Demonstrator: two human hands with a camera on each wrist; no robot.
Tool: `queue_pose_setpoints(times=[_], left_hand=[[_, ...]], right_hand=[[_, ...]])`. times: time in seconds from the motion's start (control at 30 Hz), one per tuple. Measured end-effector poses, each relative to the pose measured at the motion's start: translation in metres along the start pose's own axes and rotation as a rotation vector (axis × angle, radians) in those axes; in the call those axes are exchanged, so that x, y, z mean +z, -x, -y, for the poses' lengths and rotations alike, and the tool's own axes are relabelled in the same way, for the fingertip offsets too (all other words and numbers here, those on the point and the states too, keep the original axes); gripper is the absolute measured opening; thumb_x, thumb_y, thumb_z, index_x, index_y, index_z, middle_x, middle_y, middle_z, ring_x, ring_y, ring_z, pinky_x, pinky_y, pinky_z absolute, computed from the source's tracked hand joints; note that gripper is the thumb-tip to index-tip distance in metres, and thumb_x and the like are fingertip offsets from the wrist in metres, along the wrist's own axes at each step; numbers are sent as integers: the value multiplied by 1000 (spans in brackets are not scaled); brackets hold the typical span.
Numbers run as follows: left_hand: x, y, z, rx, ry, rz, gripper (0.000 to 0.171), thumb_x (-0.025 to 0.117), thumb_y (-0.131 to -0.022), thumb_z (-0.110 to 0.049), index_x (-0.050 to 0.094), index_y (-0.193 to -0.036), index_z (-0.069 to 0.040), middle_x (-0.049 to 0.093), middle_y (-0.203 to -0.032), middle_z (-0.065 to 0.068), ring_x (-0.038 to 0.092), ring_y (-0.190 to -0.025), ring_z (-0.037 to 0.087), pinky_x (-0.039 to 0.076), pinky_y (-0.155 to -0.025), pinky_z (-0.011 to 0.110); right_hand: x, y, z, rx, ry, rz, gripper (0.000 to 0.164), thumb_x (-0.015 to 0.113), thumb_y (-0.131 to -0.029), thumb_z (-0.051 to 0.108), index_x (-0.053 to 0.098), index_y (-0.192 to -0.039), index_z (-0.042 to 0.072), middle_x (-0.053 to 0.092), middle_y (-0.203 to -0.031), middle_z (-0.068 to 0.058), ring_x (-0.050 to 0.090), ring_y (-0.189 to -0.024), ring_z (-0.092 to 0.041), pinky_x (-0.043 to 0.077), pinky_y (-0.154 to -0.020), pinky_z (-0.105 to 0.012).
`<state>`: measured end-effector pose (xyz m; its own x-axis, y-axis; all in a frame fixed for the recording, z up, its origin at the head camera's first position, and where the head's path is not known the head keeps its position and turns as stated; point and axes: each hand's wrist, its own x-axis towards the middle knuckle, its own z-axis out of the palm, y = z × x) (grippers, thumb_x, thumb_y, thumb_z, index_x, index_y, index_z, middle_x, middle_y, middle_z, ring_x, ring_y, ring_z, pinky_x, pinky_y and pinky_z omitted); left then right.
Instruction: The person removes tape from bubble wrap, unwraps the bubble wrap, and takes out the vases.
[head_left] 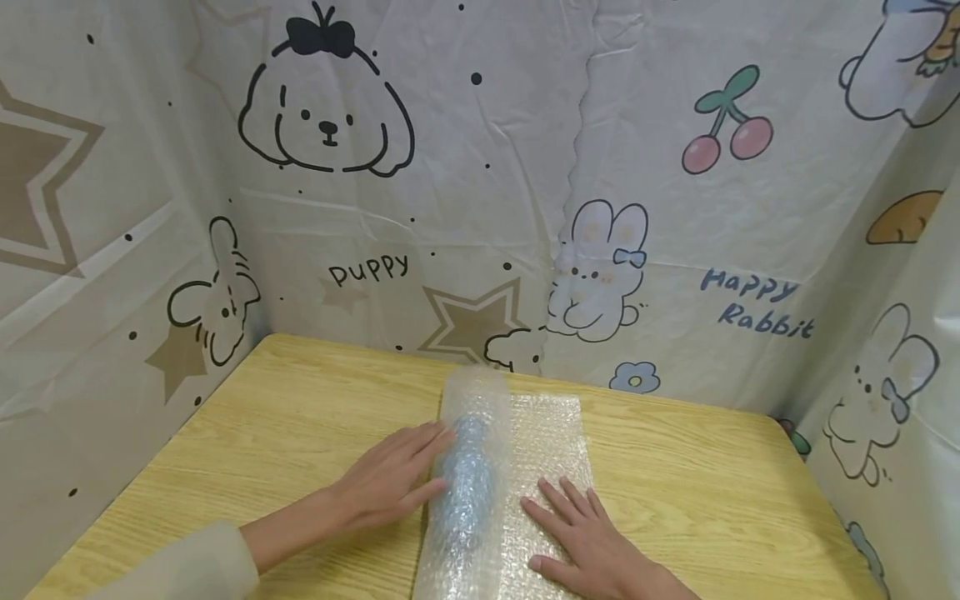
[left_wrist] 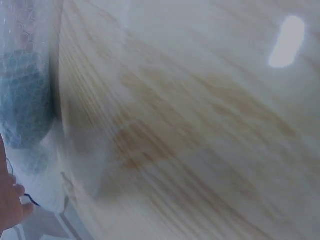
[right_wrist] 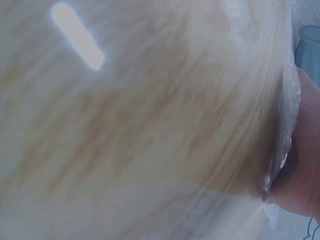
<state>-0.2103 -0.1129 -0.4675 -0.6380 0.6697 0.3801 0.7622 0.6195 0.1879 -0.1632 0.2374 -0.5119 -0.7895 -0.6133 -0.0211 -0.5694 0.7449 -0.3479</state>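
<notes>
A blue bottle-shaped object (head_left: 468,492) lies lengthwise under a layer of clear bubble wrap (head_left: 551,437) on the table. My left hand (head_left: 393,471) rests its extended fingertips against the left side of the wrapped bundle. To the right, my right hand (head_left: 588,533) lies with fingers spread on the flat part of the wrap. The left wrist view shows the blue object (left_wrist: 25,102) blurred through the bubbles, with the fingers (left_wrist: 12,200) at its lower end. In the right wrist view, a round rim tops the blue object (right_wrist: 309,50), beside my hand at the wrap's edge.
Under everything is a yellow wood-grain table (head_left: 315,400) with rounded far corners. A pale printed cloth (head_left: 450,192) hangs behind it and along both sides, close to the table's edges. The wrap reaches nearly to the table's far edge.
</notes>
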Motion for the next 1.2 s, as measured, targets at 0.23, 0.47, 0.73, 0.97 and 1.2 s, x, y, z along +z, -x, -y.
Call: queue_pose_setpoints(times=[0.23, 0.47, 0.73, 0.97, 1.2], left_hand=[[0, -19, -13, -76, 14, 27, 70, 45, -101, -57, 38, -154, -12, 30, -158, 20, 31, -143, 40, 23, -113, 63], [1, -37, -27, -145, 59, 41, 70, 46, -98, -61, 39, -155, -20, 25, -161, 20, 26, -143, 46, 20, -110, 70], [5, -58, -47, -252, 114, 114, 77, 50, -93, -67, 40, -155, -23, 16, -163, 22, 16, -146, 46, 15, -112, 68], [12, -70, -58, -299, 101, 156, 87, 50, -90, -72, 33, -158, -20, 12, -162, 26, 11, -147, 47, 12, -111, 71], [18, -73, -63, -290, 28, 194, 91, 60, -85, -70, 34, -157, -20, 13, -161, 28, 11, -147, 48, 14, -111, 71]], right_hand=[[0, 0, 0, 0, 14, -8, 65, 42, -101, 60, 31, -158, 31, 24, -163, -10, 12, -148, -42, 14, -109, -74], [1, -1, -1, 9, 32, -21, 65, 41, -101, 62, 31, -158, 32, 24, -163, -8, 13, -149, -41, 16, -108, -74], [2, 0, -1, 10, 40, -12, 66, 40, -100, 63, 30, -158, 33, 23, -164, -8, 13, -149, -41, 15, -109, -73], [3, 2, 0, -7, 23, -27, 66, 41, -101, 61, 29, -159, 31, 22, -164, -10, 12, -148, -42, 14, -108, -74], [4, 1, 1, -11, 35, -46, 66, 42, -101, 60, 23, -159, 36, 22, -164, -9, 13, -148, -43, 15, -108, -75]])
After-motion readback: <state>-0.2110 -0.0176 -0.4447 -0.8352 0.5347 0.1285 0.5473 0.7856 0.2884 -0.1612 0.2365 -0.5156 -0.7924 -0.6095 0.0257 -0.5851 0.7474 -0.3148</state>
